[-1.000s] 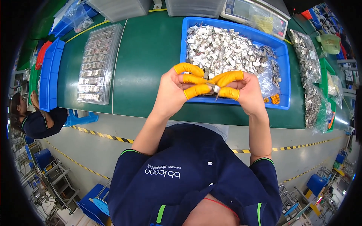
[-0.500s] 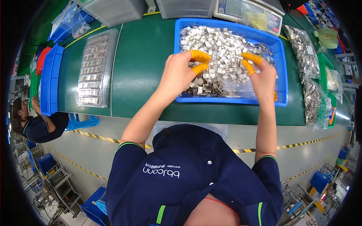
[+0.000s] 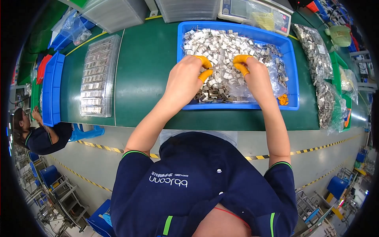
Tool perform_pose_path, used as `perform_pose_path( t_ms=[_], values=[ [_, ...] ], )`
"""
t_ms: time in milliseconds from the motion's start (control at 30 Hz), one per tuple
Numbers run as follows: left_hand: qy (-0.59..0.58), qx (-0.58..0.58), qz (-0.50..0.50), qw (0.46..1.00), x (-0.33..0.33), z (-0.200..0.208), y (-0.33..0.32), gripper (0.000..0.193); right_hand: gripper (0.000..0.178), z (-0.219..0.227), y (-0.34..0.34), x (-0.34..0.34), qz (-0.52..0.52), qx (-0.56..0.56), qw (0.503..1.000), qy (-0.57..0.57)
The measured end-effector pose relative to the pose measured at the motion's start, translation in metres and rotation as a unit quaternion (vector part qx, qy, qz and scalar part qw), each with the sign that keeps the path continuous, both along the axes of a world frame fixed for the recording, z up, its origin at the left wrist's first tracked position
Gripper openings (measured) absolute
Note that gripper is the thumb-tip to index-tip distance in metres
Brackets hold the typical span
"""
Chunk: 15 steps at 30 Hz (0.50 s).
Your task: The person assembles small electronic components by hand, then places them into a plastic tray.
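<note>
A blue bin [image 3: 293,75] holds a heap of small silvery metal connectors [image 3: 221,41], with clear plastic bags [image 3: 272,71] among them. Over the left part of the heap is my left hand [image 3: 183,79], its thumb and forefinger wearing orange finger cots. They pinch together on what looks like one small metal connector. My right hand [image 3: 258,81], also in orange cots, hovers over the middle of the heap. Its thumb and forefinger are drawn close together; what lies between them is too small to make out.
Left on the green table [image 3: 146,75] lies a clear tray [image 3: 94,79] with rows of metal parts. A narrow blue bin [image 3: 53,89] stands beyond it, near another person [image 3: 47,138]. Bagged connectors [image 3: 316,55] lie right. Behind are a scale [image 3: 237,11] and plastic boxes [image 3: 114,15]. Loose orange finger cots [image 3: 283,99] lie in the bin's near right corner.
My right hand has moved left, closer to my left hand, which has shifted slightly left. The fingertips of both hands have drawn closer together. The orange cots in the bin corner show more fully.
</note>
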<state>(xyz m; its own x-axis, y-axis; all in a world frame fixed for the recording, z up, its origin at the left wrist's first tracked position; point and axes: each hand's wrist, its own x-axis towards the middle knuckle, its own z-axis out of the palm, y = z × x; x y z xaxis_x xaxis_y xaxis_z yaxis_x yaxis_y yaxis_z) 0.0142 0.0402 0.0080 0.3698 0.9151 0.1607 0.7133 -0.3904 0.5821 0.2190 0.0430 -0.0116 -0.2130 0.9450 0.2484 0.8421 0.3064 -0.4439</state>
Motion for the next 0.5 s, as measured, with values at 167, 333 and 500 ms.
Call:
perform_pose_path(
  t_ms=[167, 333, 500],
  values=[
    [-0.415, -0.232, 0.083, 0.876, -0.006, 0.001, -0.008, 0.019, 0.013, 0.014, -0.005, -0.009, 0.0, -0.144, 0.928, 0.343],
    [-0.493, -0.291, 0.081, 0.816, -0.012, 0.005, -0.017, 0.02, 0.018, 0.017, -0.015, -0.028, -0.008, -0.203, 0.793, 0.574],
    [-0.481, -0.297, 0.089, 0.82, -0.015, 0.002, -0.022, 0.024, 0.021, 0.015, -0.019, -0.032, 0.006, -0.196, 0.816, 0.544]
  ],
)
